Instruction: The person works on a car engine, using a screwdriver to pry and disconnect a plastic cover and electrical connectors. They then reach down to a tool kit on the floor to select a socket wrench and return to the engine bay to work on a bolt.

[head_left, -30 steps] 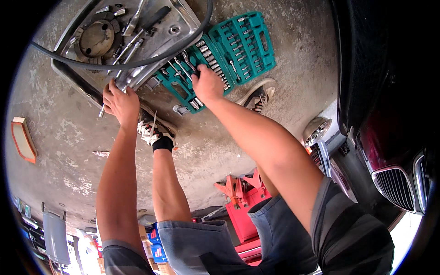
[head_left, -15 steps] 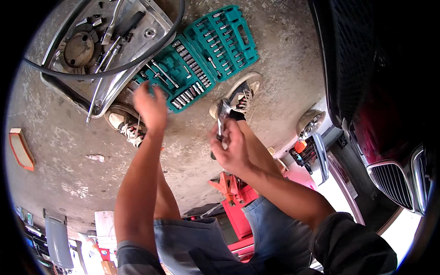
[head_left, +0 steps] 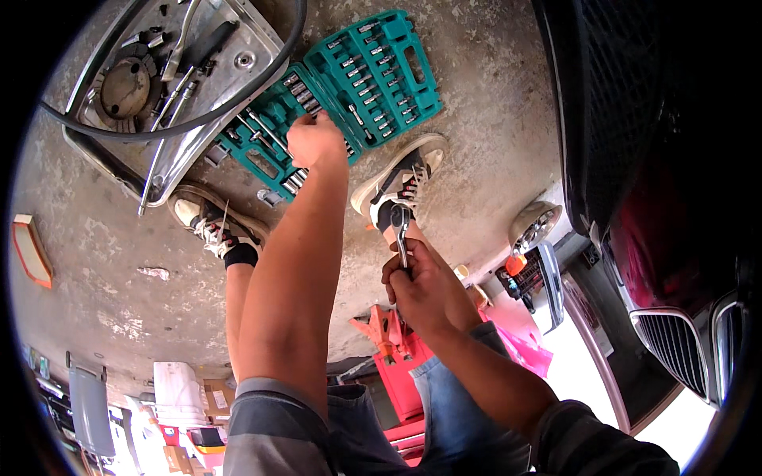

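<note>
My right hand (head_left: 414, 283) is closed around the handle of a ratchet wrench (head_left: 402, 226), its round head pointing up and away from me. A teal socket set case (head_left: 432, 91) lies unfolded on the floor, with rows of silver sockets (head_left: 300, 89) and bits in its slots. Over the near half of the case, my left hand (head_left: 317, 143) reaches down to the sockets, its fingers bent and pressed together. What sits between those fingertips is hidden. Beside the hand, a silver extension bar (head_left: 268, 131) rests in the case.
A metal tray (head_left: 258, 32) at the far left holds a round hub-like part (head_left: 125, 87), bolts and long tools. A dark hose (head_left: 238, 99) loops across it. Red jack stands (head_left: 385, 329) are near my legs. A dark red car part with a grille (head_left: 675, 341) stands at right.
My left hand has moved right, from the case's left edge onto the socket rows. My right hand, still holding the ratchet wrench, has shifted slightly right and nearer to me.
</note>
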### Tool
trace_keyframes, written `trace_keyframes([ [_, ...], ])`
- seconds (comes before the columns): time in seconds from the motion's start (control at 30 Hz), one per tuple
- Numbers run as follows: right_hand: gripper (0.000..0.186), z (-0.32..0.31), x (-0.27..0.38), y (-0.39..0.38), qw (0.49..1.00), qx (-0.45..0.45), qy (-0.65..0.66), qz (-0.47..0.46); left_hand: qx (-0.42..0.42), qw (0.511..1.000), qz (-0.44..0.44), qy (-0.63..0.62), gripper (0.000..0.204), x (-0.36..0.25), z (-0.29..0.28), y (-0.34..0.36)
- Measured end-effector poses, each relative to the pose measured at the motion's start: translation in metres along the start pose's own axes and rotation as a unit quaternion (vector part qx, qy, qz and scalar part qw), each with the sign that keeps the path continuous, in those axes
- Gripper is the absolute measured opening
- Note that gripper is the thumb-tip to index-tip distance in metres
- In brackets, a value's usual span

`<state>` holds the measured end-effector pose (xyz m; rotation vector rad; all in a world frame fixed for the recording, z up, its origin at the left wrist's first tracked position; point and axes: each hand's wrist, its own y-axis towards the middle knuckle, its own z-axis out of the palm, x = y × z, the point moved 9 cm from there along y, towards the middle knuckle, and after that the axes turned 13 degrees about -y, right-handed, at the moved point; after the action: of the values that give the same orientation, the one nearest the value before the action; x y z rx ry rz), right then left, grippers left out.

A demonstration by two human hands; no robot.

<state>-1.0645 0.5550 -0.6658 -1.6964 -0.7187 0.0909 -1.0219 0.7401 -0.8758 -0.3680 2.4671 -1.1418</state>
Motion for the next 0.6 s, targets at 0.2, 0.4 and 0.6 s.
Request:
trace_keyframes([
  [0.2, 0.031, -0.003, -0.002, 0.005, 1.0, 0.013, -0.028, 0.0, -0.033, 0.993, 0.043, -0.103, 0.024, 0.014, 0.004, 0.018],
  [0.4, 0.024, -0.003, 0.004, 0.006, 0.999, 0.013, -0.025, -0.02, -0.031, 0.991, 0.078, -0.102, 0.019, 0.0, 0.005, 0.013],
  [0.6, 0.013, -0.007, 0.077, -0.026, 0.988, -0.01, -0.099, -0.12, 0.019, 0.937, 0.278, -0.213, 0.023, -0.051, -0.084, -0.034],
])
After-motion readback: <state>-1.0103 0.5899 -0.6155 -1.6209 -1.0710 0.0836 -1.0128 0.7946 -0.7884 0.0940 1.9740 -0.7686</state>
